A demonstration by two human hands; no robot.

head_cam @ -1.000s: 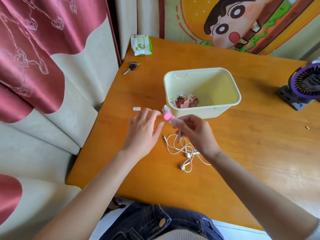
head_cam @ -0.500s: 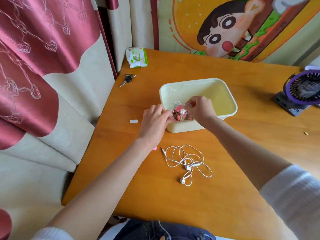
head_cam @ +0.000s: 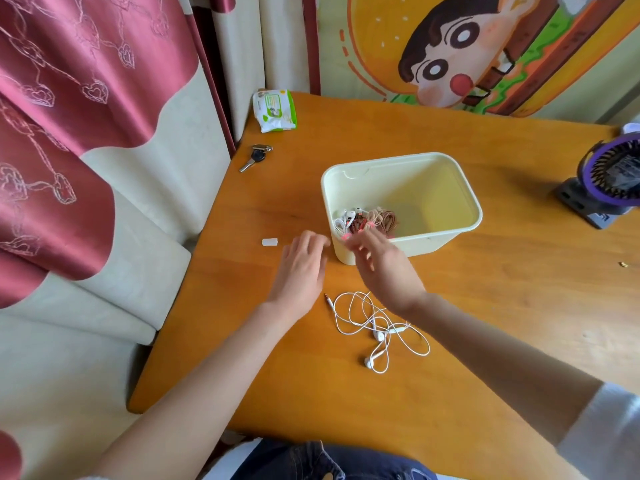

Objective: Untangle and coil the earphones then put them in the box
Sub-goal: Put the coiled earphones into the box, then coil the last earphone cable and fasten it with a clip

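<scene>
Right hand is out of the box now, bundle released; fingers loose and blurred, holding nothing. Left hand beside it, relaxed, empty. Just beyond the fingertips: box, coiled bundles in its nearest corner. Below the right wrist: white earphones, tangled on the table. Likely next: lift them, find the plug, untangle.

Table: wood, smooth, glossy orange varnish.
Box: cream plastic, smooth, soft sheen.
Earphones, near side: white plastic, glossy cable and buds.
Key: bright metal blade, black head.
Wipes packet, far left: shiny plastic film.
Curtain: red satin-like cloth, lustrous, stitched hearts.
Fan: purple plastic.
Jeans: blue denim, matt.
</scene>
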